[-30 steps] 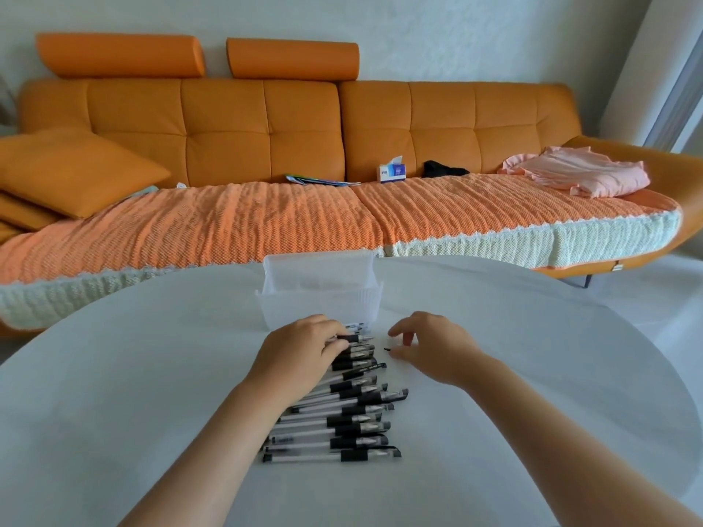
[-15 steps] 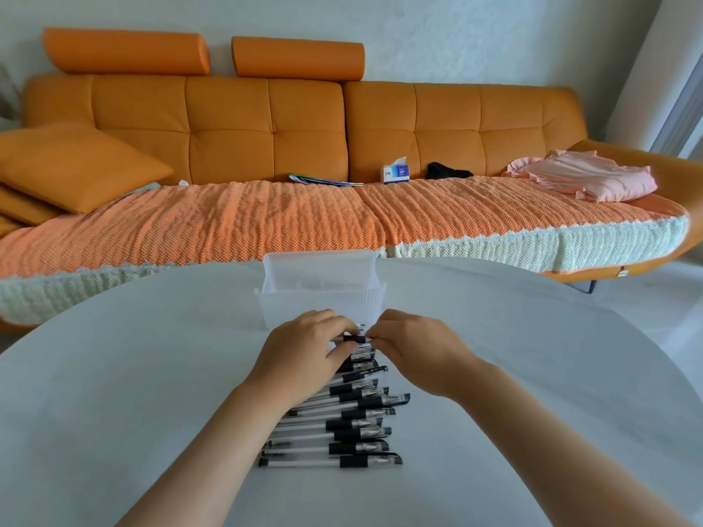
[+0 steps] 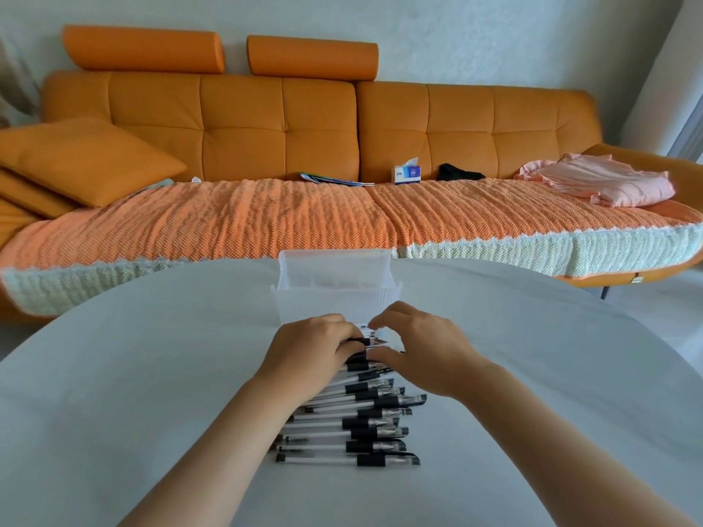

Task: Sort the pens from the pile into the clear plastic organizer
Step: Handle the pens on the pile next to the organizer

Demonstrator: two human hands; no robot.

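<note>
Several clear pens with black grips and caps [image 3: 357, 431] lie side by side in a row on the white round table [image 3: 152, 374], running from near me toward the clear plastic organizer [image 3: 334, 287]. The organizer stands upright just beyond the row, and I see no pens in it. My left hand [image 3: 312, 351] is curled over the farthest pens and grips them at their barrels. My right hand [image 3: 422, 351] meets it from the right, its fingers and thumb curled round the tip ends of the same far pens. Both hands hide those pens almost entirely.
An orange sofa [image 3: 304, 119] with a knitted orange cover runs behind the table. On it lie cushions [image 3: 76, 157], a tissue box [image 3: 407, 173], a dark item [image 3: 456, 172] and pink cloth [image 3: 601, 184]. The table's far edge lies just behind the organizer.
My right hand has moved left from beside the row to the far pens, closing in against my left hand. My left hand has stayed on the far end of the row.
</note>
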